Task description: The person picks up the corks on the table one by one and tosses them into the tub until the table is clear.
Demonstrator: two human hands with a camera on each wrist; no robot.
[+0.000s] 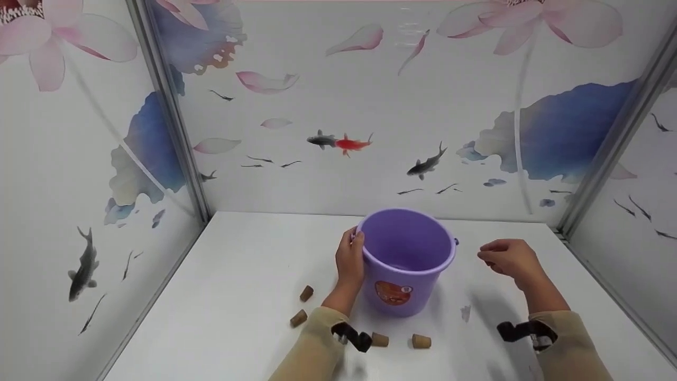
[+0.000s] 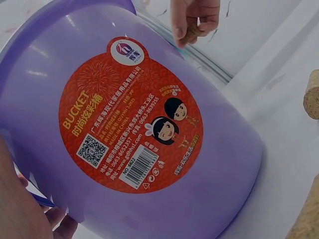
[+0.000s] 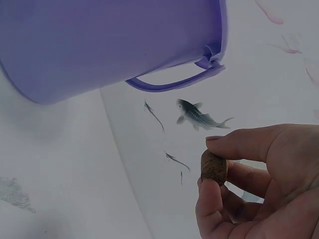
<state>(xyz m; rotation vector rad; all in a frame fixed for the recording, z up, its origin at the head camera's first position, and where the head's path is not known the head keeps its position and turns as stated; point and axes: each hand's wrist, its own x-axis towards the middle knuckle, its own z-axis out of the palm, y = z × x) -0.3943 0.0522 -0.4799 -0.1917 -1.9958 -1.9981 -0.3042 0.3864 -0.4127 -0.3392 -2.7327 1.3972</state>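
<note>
Your left hand [image 1: 350, 259] grips the bucket [image 1: 426, 284] at its left rim in the head view, while your right hand [image 1: 510, 257] is apart from it to the right, fingertips drawn together. Lilac and open-topped, the bucket stands upright on the white table [image 1: 248, 280], its reddish label [image 1: 393, 292] facing near. Four brown corks [image 1: 307, 293] lie about it, two to the left, two on the near side.

From the left wrist, the bucket's wall looks smooth, the label red and rounded, with fireworks, yellow "BUCKET" lettering, a barcode and two cartoon figures. Beyond it, your right hand pinches another cork [image 2: 190, 35].

From the right wrist, that cork is stubby, mottled and grainy, between thumb and fingers, right of the bucket, whose purple handle [image 3: 162, 88] hangs down its side.
</note>
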